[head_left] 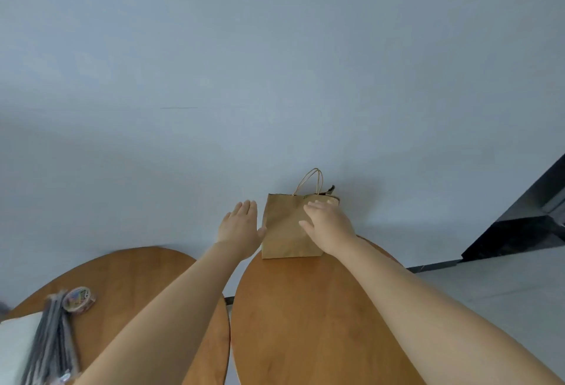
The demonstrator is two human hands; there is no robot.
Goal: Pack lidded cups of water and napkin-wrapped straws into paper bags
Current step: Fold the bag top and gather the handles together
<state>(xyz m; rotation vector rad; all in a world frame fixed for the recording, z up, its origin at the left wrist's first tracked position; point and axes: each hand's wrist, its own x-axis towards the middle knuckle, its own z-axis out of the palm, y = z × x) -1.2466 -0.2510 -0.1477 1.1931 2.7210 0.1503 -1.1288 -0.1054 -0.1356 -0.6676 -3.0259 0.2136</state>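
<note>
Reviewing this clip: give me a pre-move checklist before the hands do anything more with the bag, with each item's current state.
1. Bag upright on the right table: ok.
2. Bag clear of the table's far edge: not ok, it stands right at it.
3. Left hand beside the bag's left side, fingers spread: ok.
4. Right hand against the bag's front near the top: ok.
5. Cup inside the bag: cannot tell, the inside is hidden.
6. Straws on the left table: ok, though blurred.

Head view looks forward and down over two outstretched arms.
</note>
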